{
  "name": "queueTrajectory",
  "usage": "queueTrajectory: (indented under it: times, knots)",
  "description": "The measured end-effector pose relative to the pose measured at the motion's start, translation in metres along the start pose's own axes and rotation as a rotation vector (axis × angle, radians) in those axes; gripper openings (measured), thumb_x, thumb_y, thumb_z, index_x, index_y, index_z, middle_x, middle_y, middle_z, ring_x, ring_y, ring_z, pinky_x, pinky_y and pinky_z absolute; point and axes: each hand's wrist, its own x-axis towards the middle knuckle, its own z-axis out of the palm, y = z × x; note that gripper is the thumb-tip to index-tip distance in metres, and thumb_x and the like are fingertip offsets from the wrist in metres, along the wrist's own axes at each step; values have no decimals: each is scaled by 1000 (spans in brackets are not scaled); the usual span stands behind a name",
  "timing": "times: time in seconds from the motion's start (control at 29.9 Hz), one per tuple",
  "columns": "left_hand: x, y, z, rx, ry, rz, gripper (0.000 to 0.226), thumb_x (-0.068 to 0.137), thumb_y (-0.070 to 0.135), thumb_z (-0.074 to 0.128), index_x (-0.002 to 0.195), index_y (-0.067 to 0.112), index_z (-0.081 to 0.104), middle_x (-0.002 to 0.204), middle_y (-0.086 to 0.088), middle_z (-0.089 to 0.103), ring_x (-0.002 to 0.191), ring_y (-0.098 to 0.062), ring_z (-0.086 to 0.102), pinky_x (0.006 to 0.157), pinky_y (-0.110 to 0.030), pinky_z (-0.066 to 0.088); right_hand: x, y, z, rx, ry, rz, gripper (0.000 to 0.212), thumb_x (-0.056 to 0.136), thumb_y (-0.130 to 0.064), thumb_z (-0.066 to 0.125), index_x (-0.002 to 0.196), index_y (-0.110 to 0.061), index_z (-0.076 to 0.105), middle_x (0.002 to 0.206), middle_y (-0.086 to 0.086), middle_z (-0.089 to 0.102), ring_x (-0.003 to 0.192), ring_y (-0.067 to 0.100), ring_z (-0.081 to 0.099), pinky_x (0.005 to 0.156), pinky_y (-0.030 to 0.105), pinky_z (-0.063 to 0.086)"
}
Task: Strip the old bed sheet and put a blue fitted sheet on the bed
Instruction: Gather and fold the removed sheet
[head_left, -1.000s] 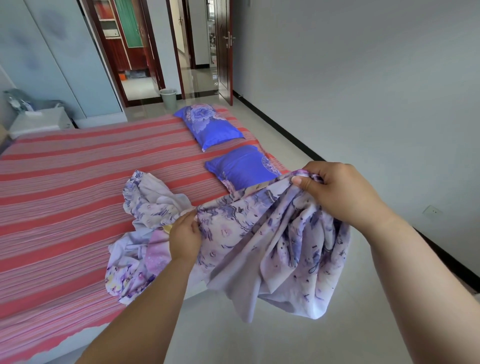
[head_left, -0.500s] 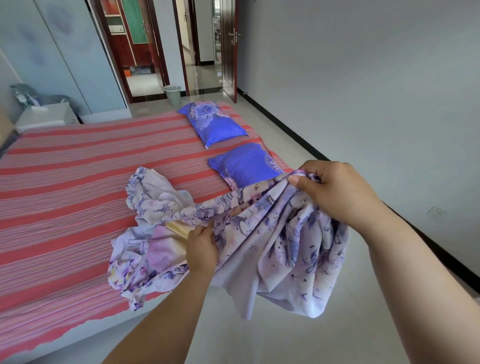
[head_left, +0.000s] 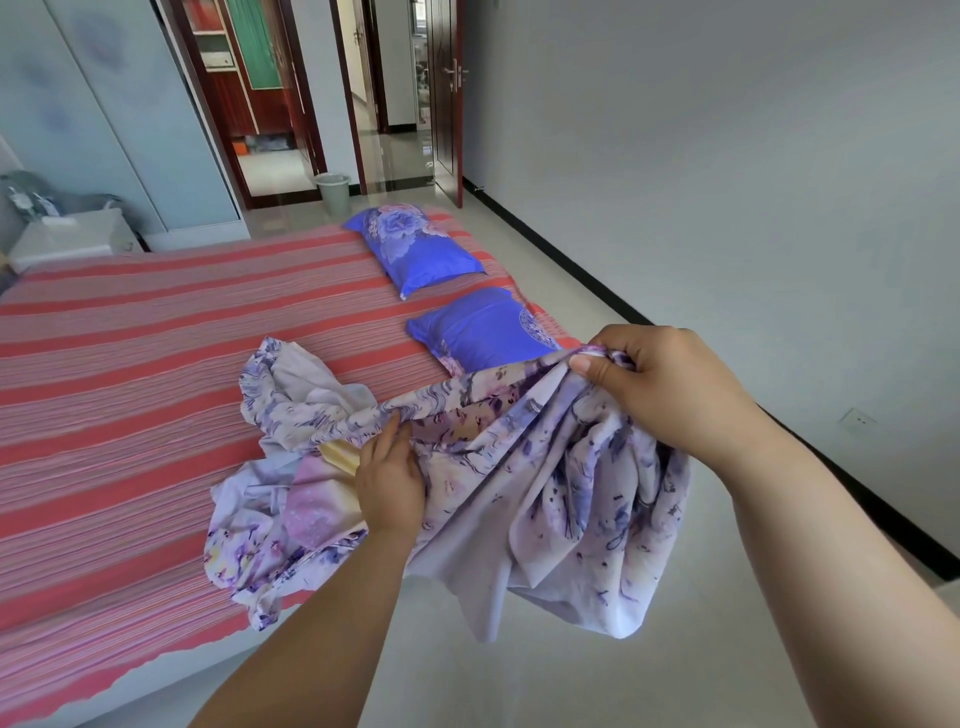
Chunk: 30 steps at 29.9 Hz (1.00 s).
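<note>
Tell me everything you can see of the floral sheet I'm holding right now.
The floral sheet is thin, crumpled cloth, pale lilac with purple and pink flower print. The right hand grips a bunched edge, raised; the left hand grips the same edge lower down, so it runs taut between them. One part hangs in folds over the floor, the rest lies heaped on the red striped bed, in front of the nearer blue pillow.

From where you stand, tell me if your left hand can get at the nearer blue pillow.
Probably, but not freely. The left hand grips the floral sheet, and a raised fold of that sheet stretches between it and the nearer blue pillow. It would have to let go and reach over the fold first.
</note>
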Motion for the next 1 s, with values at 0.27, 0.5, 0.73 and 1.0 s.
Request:
queueTrajectory:
  times: [0.27, 0.5, 0.73, 1.0]
  knots:
    - [13, -14, -21, -178, -17, -61, 24, 81, -12, 58, 96, -1, 73, 102, -18, 70, 99, -35, 63, 90, -33, 44, 9, 16, 5, -54, -14, 43, 37, 91, -44, 54, 79, -9, 59, 67, 10, 55, 69, 30, 49, 60, 38, 46]
    - [18, -51, -71, -82, -292, -185, 16, 87, 0, 57, 87, 1, 73, 88, -9, 72, 76, -19, 58, 67, -30, 41, 22, 51, 35, -152, -97, 150, 22, 91, -46, 54, 85, -26, 62, 74, -1, 58, 77, 24, 56, 63, 32, 43]
    - [22, -73, -112, -41, -514, -6, 10, 87, 4, 64, 88, 7, 74, 84, 4, 65, 73, -5, 55, 62, -1, 34, 32, 54, 56, -178, -74, 142, 27, 91, -45, 54, 88, -19, 64, 72, -2, 54, 78, 26, 53, 62, 29, 34]
    - [26, -76, -139, 226, -658, 113, 20, 92, 9, 53, 105, 25, 55, 91, 0, 63, 76, -12, 54, 56, -20, 35, 46, 65, 70, -238, -142, 170, 30, 92, -48, 53, 85, -20, 63, 82, 3, 61, 85, 27, 55, 69, 32, 44]
